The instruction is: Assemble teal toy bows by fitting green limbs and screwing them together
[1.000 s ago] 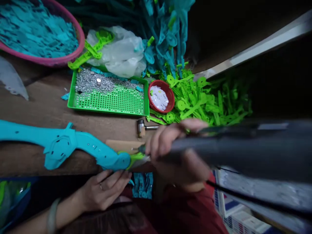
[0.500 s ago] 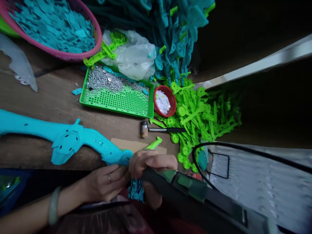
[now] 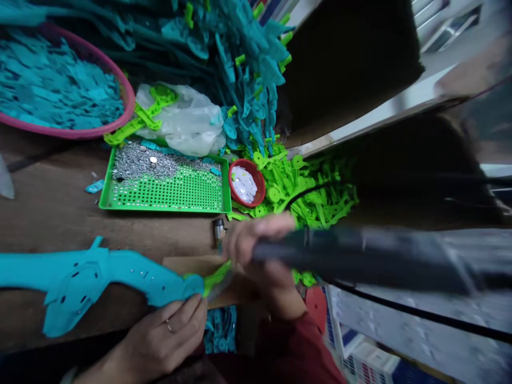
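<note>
My left hand (image 3: 168, 333) pinches the near end of a long turquoise plastic part (image 3: 104, 277) that lies across the wooden table edge. A small green plastic piece (image 3: 216, 277) sits at that end. My right hand (image 3: 260, 256) is wrapped round the front of a dark grey power tool (image 3: 360, 256), whose tip rests at the green piece. The tool's body stretches to the right and is blurred.
A green perforated tray (image 3: 168, 192) holds a heap of small metal screws. A red bowl (image 3: 248, 184) of white bits, a small hammer (image 3: 218, 230), a pile of green parts (image 3: 312, 186), a pink basin (image 3: 124, 106) of turquoise pieces, and a plastic bag (image 3: 184, 120) lie behind.
The right hand lifted the tool from low at the table edge back up to level, tip at the green piece. The left hand stayed on the turquoise part. The view shifted.
</note>
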A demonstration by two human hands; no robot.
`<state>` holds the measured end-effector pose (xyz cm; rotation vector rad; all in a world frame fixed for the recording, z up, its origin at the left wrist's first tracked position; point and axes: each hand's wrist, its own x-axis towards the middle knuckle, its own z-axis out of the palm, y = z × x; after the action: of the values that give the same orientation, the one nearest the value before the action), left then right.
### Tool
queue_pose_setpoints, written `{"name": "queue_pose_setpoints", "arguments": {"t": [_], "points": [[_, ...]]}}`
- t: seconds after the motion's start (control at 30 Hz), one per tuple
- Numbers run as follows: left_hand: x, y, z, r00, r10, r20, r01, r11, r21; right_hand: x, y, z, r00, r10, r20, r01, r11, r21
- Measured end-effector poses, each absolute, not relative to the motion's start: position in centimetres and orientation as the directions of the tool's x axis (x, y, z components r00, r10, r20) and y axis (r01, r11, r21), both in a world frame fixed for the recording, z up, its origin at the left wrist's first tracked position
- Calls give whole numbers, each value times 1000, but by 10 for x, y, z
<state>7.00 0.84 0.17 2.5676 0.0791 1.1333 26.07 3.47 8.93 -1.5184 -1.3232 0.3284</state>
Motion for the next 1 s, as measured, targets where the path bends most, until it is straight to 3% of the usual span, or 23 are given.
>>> {"name": "queue_pose_setpoints", "arguments": {"t": [0.1, 0.33, 0.53, 0.73, 0.83, 0.9, 1.0], "points": [[74, 12, 5, 659, 128, 741, -75, -969, 234, 286, 68, 90, 434, 823, 366, 442, 160, -883], [73, 14, 11, 692, 150, 706, -69, -960, 272, 313, 108, 66, 627, 667, 402, 198, 363, -910], [74, 10, 11, 704, 166, 690, -55, -957, 286, 315, 102, 59, 615, 692, 379, 170, 353, -920], [68, 16, 17, 738, 314, 598, 106, -928, 357, 314, 114, 55, 684, 625, 376, 229, 305, -924], [64, 24, 21, 775, 249, 581, 86, -952, 292, 307, 101, 72, 710, 567, 416, 258, 341, -904], [63, 27, 22, 777, 201, 597, 60, -967, 247, 293, 71, 91, 688, 599, 410, 267, 317, -910], [62, 28, 21, 786, 163, 597, 27, -973, 230, 263, 7, 123, 566, 785, 252, 231, 142, -963]]}}
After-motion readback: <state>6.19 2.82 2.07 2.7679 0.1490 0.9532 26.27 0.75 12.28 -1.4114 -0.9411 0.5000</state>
